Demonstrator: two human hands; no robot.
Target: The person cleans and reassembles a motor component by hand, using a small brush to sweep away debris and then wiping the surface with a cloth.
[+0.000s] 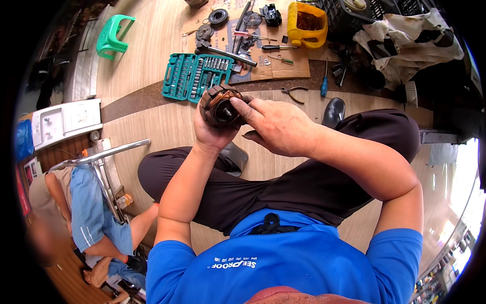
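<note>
My left hand (215,136) is closed around a round, dark motor part (223,106) with copper windings inside its ridged metal rim. It is held up in front of my knees, with the windings facing me. My right hand (281,124) reaches across from the right. Its index finger touches the windings, while its thumb stands apart below; the other fingers are partly hidden. Just beyond the part lies an open green socket set case (195,76) with rows of sockets.
Cardboard (293,68) beyond carries screwdrivers, metal parts and a cut yellow jug (308,24). Pliers (294,94) and a blue-handled screwdriver (324,83) lie nearer. A green stool (114,36) stands far left. Another person (96,202) sits at left beside a metal rail (109,154).
</note>
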